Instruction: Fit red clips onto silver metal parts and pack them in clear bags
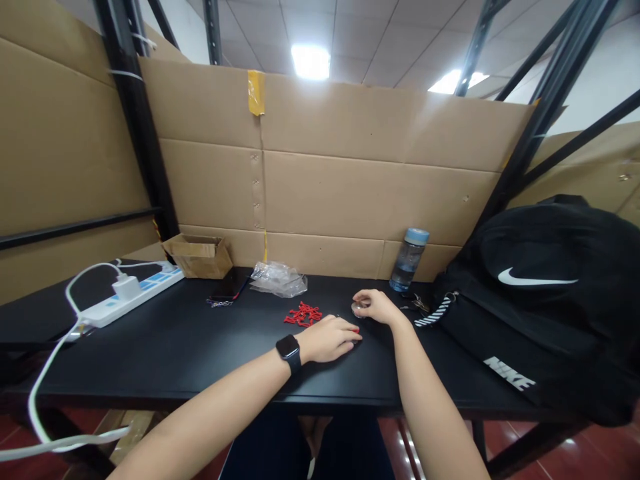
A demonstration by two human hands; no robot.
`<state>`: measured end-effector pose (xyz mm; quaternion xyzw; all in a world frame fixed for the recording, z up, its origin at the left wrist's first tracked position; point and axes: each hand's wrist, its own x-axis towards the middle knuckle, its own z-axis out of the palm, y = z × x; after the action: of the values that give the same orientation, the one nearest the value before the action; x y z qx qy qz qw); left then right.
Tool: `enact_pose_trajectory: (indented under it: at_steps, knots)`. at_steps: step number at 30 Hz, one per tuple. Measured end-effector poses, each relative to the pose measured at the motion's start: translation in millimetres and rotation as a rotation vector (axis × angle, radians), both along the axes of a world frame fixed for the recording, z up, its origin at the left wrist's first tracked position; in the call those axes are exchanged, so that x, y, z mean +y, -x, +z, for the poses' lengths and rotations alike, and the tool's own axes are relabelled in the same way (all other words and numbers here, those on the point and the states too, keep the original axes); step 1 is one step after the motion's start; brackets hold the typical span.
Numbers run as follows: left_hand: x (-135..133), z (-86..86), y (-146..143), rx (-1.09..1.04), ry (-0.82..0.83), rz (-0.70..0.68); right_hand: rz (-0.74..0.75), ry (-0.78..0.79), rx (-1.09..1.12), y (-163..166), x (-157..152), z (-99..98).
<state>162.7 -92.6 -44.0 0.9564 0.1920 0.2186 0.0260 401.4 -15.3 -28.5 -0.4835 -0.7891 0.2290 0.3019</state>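
Observation:
My left hand (pixel 330 338), with a black watch on the wrist, lies on the black table (pixel 165 347), fingers curled and pressed together over something small I cannot make out. My right hand (pixel 376 307) rests just beyond it, fingers closed round a small clear round object (pixel 358 308). A little pile of small red pieces (pixel 303 314) lies on the table just left of both hands.
A crumpled clear plastic bag (pixel 278 278), a phone (pixel 229 287) and a small open cardboard box (pixel 200 256) lie at the back. A white power strip (pixel 131 297) with cable is at left. A water bottle (pixel 409 260) and black backpack (pixel 545 300) stand at right. Cardboard walls surround.

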Motion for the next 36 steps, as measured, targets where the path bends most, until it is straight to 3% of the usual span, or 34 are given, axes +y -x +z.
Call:
enact_pose_trajectory:
  at_steps: [7,12,14,17,20,26,29,32,34,36]
  knots:
    - [4.8,24.3,11.7,-0.133,0.05,0.074,-0.004,0.013,-0.065,1.4,-0.9,3.1]
    - [18.2,37.2,31.9,-0.367,0.054,0.207,0.012,-0.131,0.043,26.0,-10.7,13.0]
    - [26.6,37.8,41.9,-0.45,0.075,0.222,0.094,-0.101,0.192,45.2,-16.5,15.9]
    - [35.4,36.1,51.8,-0.491,0.1,0.231,0.25,0.067,0.478,71.7,-25.8,18.1]
    - [36.5,34.4,53.0,-0.459,0.113,0.219,0.307,0.176,0.54,83.0,-32.1,18.2]
    - [27.2,35.1,43.1,-0.57,0.238,0.229,0.288,0.322,0.594,72.5,-31.8,16.5]
    - [24.1,33.8,37.5,-0.575,0.243,0.236,0.278,0.326,0.579,68.5,-29.9,17.4]
    - [23.3,29.7,31.0,-0.683,0.225,0.353,0.259,0.285,0.589,69.3,-29.7,18.6]
    - [23.5,26.0,26.6,-0.778,0.292,0.42,0.233,0.236,0.631,71.5,-30.1,19.3]
    - [23.7,22.3,22.9,-0.849,0.432,0.397,0.228,0.21,0.642,73.4,-30.6,20.0]
